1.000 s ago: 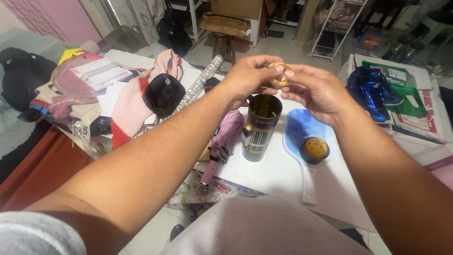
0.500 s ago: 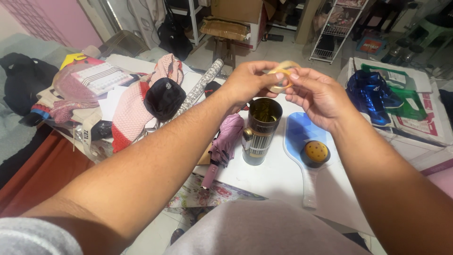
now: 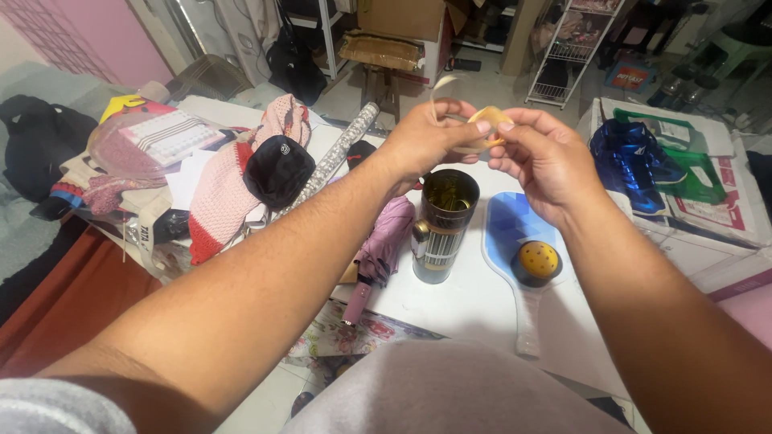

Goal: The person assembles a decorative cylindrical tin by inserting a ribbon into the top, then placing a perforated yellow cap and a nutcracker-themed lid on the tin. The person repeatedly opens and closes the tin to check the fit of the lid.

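Observation:
Both hands hold a small roll of clear tape (image 3: 487, 122) in the air above the table. My right hand (image 3: 545, 161) pinches the roll at its rim. My left hand (image 3: 424, 138) grips the tape's other side, and a loose strip of tape (image 3: 438, 90) curls up from its fingers. Directly below the hands stands a dark cylindrical tin (image 3: 445, 225) with a striped label, open at the top.
On the white table (image 3: 474, 297) lie a blue paddle (image 3: 508, 221) with a yellow holed ball (image 3: 537, 259) on it, a folded pink umbrella (image 3: 380, 249), a silvery roll (image 3: 338, 153), a pile of clothes (image 3: 233, 177) and blue shoes (image 3: 631, 161).
A strip of tape has been peeled off the roll and now curls up from my left hand. Both hands stay at about the same spot above the tin.

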